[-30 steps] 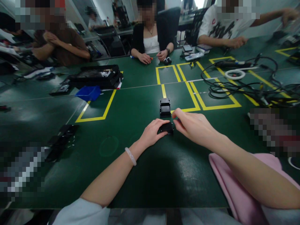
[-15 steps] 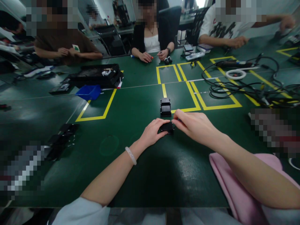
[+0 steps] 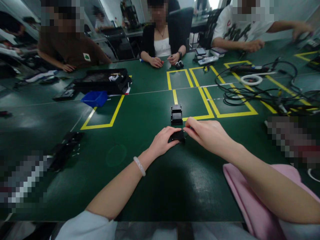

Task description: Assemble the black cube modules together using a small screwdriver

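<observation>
A small black part (image 3: 178, 136) lies on the green table, and my left hand (image 3: 165, 140) grips it between thumb and fingers from the left. At the part's right edge, my right hand (image 3: 203, 131) is closed in a pinch; whatever is between its fingertips is too small to make out. Just beyond them stand black blocks (image 3: 176, 114), close together and touched by neither hand.
Black parts (image 3: 65, 146) lie at the left. A blue bin (image 3: 94, 98) and black trays (image 3: 102, 80) stand farther back. Coiled black cables (image 3: 250, 95) and a white ring (image 3: 251, 79) are at the right. Pink cloth (image 3: 240, 190) lies under my right forearm. People sit opposite.
My hands and the black part look the same as before. Across the table, the person at the left has drawn their hands apart and shifted posture.
</observation>
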A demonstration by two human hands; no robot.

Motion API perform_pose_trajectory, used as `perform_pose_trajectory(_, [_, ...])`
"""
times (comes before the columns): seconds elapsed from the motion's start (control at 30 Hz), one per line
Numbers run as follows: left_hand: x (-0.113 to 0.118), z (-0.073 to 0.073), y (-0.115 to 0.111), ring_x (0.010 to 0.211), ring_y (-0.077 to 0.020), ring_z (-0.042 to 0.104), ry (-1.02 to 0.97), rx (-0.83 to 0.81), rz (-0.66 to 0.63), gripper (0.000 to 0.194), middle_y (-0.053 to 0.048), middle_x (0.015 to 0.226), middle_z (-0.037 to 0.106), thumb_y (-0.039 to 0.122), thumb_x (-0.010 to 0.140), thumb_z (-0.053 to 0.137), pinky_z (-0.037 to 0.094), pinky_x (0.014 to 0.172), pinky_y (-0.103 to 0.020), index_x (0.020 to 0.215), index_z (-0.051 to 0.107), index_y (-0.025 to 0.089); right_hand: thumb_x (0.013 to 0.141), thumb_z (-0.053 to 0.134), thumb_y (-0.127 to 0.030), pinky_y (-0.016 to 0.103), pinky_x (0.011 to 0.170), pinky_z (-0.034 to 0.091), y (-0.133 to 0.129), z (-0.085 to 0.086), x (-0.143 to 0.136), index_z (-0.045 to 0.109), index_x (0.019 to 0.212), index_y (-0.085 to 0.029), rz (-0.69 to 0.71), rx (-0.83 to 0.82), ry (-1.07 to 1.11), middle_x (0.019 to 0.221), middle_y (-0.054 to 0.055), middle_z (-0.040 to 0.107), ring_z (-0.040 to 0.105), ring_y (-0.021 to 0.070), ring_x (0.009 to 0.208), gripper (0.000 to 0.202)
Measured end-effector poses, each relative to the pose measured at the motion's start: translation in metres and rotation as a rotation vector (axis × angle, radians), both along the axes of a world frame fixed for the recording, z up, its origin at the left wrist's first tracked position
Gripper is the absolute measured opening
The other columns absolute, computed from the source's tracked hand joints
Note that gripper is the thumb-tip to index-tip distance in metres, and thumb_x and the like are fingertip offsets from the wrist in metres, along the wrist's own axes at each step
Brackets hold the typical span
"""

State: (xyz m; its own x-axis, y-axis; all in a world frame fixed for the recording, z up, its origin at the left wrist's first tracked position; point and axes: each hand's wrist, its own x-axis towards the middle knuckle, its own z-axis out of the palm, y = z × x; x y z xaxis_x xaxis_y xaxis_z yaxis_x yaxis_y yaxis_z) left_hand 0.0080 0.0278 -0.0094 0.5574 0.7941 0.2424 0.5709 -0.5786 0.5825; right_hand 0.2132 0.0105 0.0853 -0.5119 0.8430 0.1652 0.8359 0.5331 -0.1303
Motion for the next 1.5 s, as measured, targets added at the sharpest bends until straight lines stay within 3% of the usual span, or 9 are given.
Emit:
perform_pose_trajectory(0.2, [-0.0002, 0.0008, 0.0, 0.109, -0.0224, 0.052, -0.001, -0.004, -0.009, 0.042, -0.007, 0.12, 0.056, 0.028, 0.085, 0.06, 0.043, 0.096, -0.04, 0.125, 0.049, 0.024, 0.094, 0.036, -0.028, 0.026, 0.053, 0.028, -0.002, -0.0009, -0.0002, 0.048, 0.102, -0.02, 0.013, 0.001, 0.052, 0.08, 0.0, 0.067, 0.064, 0.0159, 0.068, 0.016])
perform_pose_trajectory(0.4, [-0.0001, 0.0013, -0.0002, 0.109, -0.0222, 0.052, -0.001, -0.007, -0.008, 0.041, -0.006, 0.119, 0.056, 0.028, 0.084, 0.061, 0.043, 0.096, -0.039, 0.124, 0.05, 0.023, 0.096, 0.033, -0.037, 0.026, 0.053, 0.027, -0.0016, 0.0005, -0.0003, 0.049, 0.092, -0.02, 0.011, -0.005, 0.009, 0.077, 0.0, 0.066, 0.064, 0.0172, 0.068, 0.024])
perform_pose_trajectory(0.63, [-0.0001, 0.0011, -0.0001, 0.109, -0.0219, 0.053, -0.008, 0.003, -0.01, 0.042, -0.006, 0.119, 0.056, 0.027, 0.085, 0.06, 0.044, 0.096, -0.039, 0.125, 0.049, 0.024, 0.094, 0.036, -0.027, 0.026, 0.053, 0.027, -0.002, -0.0001, 0.0002, 0.048, 0.102, -0.02, -0.001, 0.01, 0.041, 0.08, 0.0, 0.067, 0.064, 0.0162, 0.067, 0.017])
perform_pose_trajectory(0.83, [-0.0001, 0.0006, 0.0001, 0.109, -0.0219, 0.053, -0.003, 0.002, -0.002, 0.042, -0.006, 0.119, 0.056, 0.028, 0.084, 0.061, 0.044, 0.096, -0.04, 0.125, 0.05, 0.024, 0.096, 0.033, -0.037, 0.026, 0.052, 0.025, -0.002, 0.0, 0.0012, 0.05, 0.093, -0.02, 0.008, 0.01, -0.002, 0.076, 0.0, 0.067, 0.064, 0.0173, 0.067, 0.024])
perform_pose_trajectory(1.03, [0.0001, 0.0017, 0.0004, 0.11, -0.0224, 0.053, -0.003, -0.004, -0.013, 0.042, -0.006, 0.12, 0.056, 0.026, 0.084, 0.061, 0.044, 0.096, -0.04, 0.125, 0.05, 0.024, 0.091, 0.038, -0.025, 0.026, 0.053, 0.028, -0.0024, 0.0002, 0.0002, 0.048, 0.105, -0.019, 0.005, 0.033, 0.034, 0.076, 0.0, 0.066, 0.063, 0.0162, 0.065, 0.018])
perform_pose_trajectory(1.23, [0.0, 0.0004, 0.0004, 0.109, -0.0218, 0.053, -0.007, -0.005, -0.005, 0.043, -0.006, 0.12, 0.056, 0.027, 0.084, 0.061, 0.044, 0.096, -0.039, 0.125, 0.049, 0.024, 0.095, 0.035, -0.036, 0.026, 0.052, 0.026, -0.0021, 0.0001, -0.0001, 0.05, 0.097, -0.02, -0.003, 0.012, 0.002, 0.075, 0.0, 0.067, 0.063, 0.0167, 0.065, 0.022])
perform_pose_trajectory(1.5, [-0.0005, 0.0009, 0.0003, 0.111, -0.0219, 0.052, -0.01, -0.011, -0.016, 0.042, -0.006, 0.121, 0.056, 0.026, 0.085, 0.06, 0.043, 0.098, -0.04, 0.126, 0.049, 0.025, 0.093, 0.037, -0.029, 0.025, 0.054, 0.028, -0.0027, -0.0001, 0.0001, 0.048, 0.105, -0.019, 0.007, 0.01, 0.063, 0.079, 0.0, 0.067, 0.063, 0.0159, 0.066, 0.018])
